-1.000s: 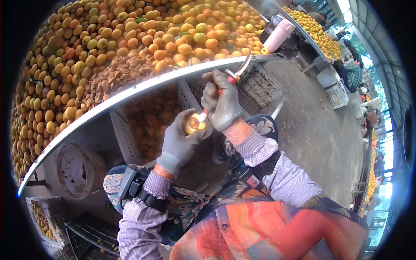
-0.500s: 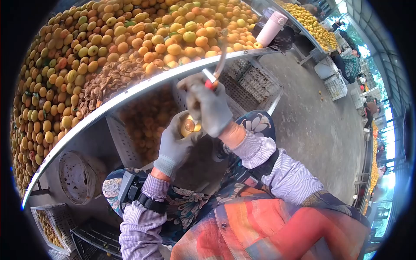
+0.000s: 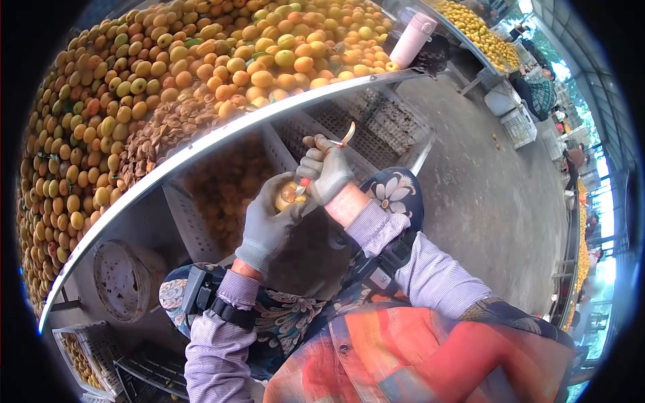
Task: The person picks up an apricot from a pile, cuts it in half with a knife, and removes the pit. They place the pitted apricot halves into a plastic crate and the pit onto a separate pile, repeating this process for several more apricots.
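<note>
A cut fruit with a brown centre showing sits in the gloved left hand, cradled between thumb and fingers; the gloved right hand is closed around a red-handled tool, its lower tip at the fruit's right side, its curved blade rising above the fist; both hands work close together just below the pale rim of a table. On the tabletop lies a broad spread of yellow-orange fruit, with a heap of brown pieces near the edge; a pink bottle stands at the far right end. Under the rim, a fruit-filled crate lies beyond the left hand; a stained round bucket is farther left; a person in a checkered top appears in the right background.
</note>
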The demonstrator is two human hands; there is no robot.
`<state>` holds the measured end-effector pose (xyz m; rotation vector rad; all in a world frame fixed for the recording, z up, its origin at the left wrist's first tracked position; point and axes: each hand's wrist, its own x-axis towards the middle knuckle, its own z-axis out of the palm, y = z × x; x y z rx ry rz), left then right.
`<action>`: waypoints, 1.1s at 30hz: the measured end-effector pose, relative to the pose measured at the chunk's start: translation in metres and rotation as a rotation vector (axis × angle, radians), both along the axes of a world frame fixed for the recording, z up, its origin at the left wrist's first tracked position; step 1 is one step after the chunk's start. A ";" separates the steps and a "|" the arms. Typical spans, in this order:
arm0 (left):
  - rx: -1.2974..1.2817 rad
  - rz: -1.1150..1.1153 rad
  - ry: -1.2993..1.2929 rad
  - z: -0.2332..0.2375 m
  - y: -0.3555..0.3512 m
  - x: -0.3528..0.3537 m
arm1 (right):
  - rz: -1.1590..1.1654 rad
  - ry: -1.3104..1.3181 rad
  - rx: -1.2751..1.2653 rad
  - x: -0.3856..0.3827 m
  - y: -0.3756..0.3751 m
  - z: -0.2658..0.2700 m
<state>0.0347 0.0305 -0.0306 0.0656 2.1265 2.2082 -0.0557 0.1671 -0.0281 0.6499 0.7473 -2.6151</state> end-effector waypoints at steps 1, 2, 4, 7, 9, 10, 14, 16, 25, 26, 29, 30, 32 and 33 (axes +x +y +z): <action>0.061 -0.009 -0.014 -0.001 0.000 0.000 | -0.008 -0.020 -0.003 0.000 -0.001 0.000; 0.121 -0.018 -0.028 -0.002 0.000 0.000 | -0.010 -0.020 -0.005 0.000 -0.001 0.000; 0.133 -0.023 -0.047 0.001 0.001 0.001 | -0.039 -0.070 -0.033 0.001 0.000 0.001; 0.192 -0.037 -0.082 0.008 0.003 -0.001 | -0.039 -0.073 -0.101 0.001 0.001 -0.004; 0.236 -0.043 -0.103 0.007 0.002 -0.001 | -0.054 -0.090 -0.125 0.000 -0.001 -0.006; 0.193 -0.029 -0.051 0.002 0.001 -0.003 | -0.065 -0.108 -0.148 -0.001 -0.003 -0.006; 0.204 0.012 0.029 -0.007 -0.001 -0.005 | -0.067 -0.131 -0.190 -0.002 -0.008 -0.006; 0.211 0.017 -0.003 -0.002 -0.001 -0.007 | -0.079 -0.116 -0.177 -0.005 -0.010 -0.005; 0.241 0.066 0.074 -0.006 -0.001 -0.010 | -0.138 -0.152 -0.307 -0.015 -0.026 0.004; 0.255 0.084 0.078 -0.005 -0.003 -0.012 | -0.140 -0.144 -0.318 -0.018 -0.030 0.006; 0.231 0.118 -0.012 0.003 -0.005 -0.009 | -0.096 -0.063 -0.239 -0.022 -0.037 0.016; 0.215 0.131 -0.060 0.006 -0.006 -0.009 | -0.100 -0.058 -0.246 -0.024 -0.037 0.020; 0.185 0.131 -0.063 0.008 -0.011 -0.010 | -0.109 0.043 -0.061 -0.024 -0.036 0.033; 0.163 0.135 -0.072 0.008 -0.013 -0.010 | -0.083 0.138 -0.007 -0.024 -0.035 0.035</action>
